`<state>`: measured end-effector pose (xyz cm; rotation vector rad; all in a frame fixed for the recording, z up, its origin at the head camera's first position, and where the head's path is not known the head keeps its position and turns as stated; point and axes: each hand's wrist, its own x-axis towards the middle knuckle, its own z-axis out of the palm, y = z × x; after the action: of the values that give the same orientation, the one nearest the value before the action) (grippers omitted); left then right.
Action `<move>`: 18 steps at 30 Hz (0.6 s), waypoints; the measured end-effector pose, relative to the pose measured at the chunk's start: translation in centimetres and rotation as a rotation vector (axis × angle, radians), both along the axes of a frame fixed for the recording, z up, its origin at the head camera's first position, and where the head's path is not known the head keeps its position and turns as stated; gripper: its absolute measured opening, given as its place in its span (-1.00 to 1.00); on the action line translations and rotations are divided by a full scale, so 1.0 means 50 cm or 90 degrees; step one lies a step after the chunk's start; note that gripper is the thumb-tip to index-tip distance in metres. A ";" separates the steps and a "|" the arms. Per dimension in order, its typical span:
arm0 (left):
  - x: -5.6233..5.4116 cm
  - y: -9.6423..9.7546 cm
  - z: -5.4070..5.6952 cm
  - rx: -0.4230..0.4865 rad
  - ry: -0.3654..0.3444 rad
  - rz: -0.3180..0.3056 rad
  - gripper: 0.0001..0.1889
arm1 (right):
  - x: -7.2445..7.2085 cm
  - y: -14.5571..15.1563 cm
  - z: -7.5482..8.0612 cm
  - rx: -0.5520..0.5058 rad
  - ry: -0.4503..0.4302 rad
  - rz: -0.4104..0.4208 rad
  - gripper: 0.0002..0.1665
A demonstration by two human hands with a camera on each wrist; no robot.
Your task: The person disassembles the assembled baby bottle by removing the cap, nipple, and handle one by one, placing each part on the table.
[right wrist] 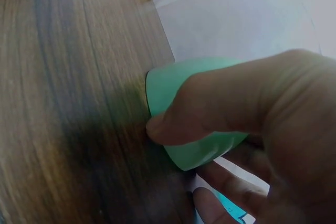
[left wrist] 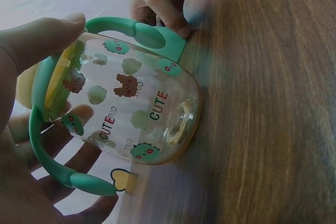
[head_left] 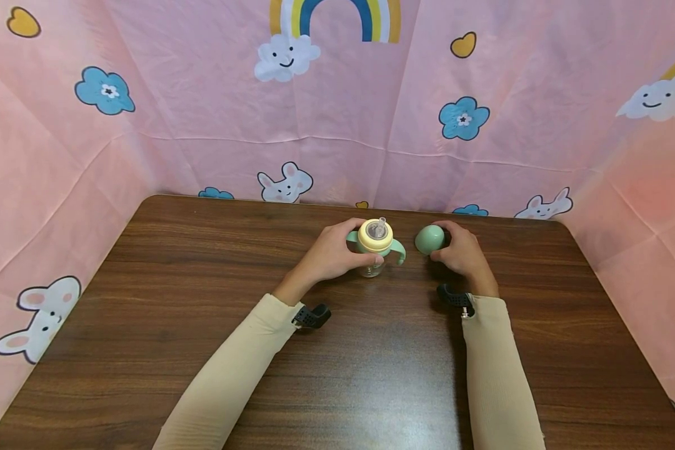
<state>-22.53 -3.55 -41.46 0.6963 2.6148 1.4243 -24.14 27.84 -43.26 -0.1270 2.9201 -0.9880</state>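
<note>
My left hand (head_left: 334,251) grips a sippy cup (head_left: 375,240) near the top, thumb at the front and fingers round behind. The cup stands upright, with a cream-yellow collar, a clear straw spout (head_left: 382,224) on top and two green handles (head_left: 398,250). In the left wrist view its clear body (left wrist: 118,90) bears cartoon prints and the word "CUTE". To the right of the cup, my right hand (head_left: 462,250) holds a green domed lid (head_left: 429,239) between thumb and fingers. The lid's rim (right wrist: 148,95) is right at the tabletop in the right wrist view.
Both hands work near the back edge of a dark wood table (head_left: 349,362). A pink cloth (head_left: 214,112) printed with rainbows, clouds and rabbits hangs close behind the table and along its sides. Black straps (head_left: 312,316) sit on both wrists over beige sleeves.
</note>
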 end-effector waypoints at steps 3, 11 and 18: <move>0.001 0.000 0.002 0.002 -0.002 0.000 -0.19 | 0.001 -0.001 0.001 -0.004 -0.001 0.002 -0.13; 0.001 -0.002 -0.001 0.005 0.000 0.001 -0.20 | 0.002 0.002 0.017 -0.018 0.008 0.015 -0.07; 0.000 -0.001 0.001 0.006 -0.001 -0.001 -0.19 | 0.018 -0.008 0.066 -0.035 0.054 0.027 -0.13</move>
<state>-22.51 -3.62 -41.41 0.6976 2.6081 1.4371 -23.25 27.46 -39.95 -0.2387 2.9535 -1.0817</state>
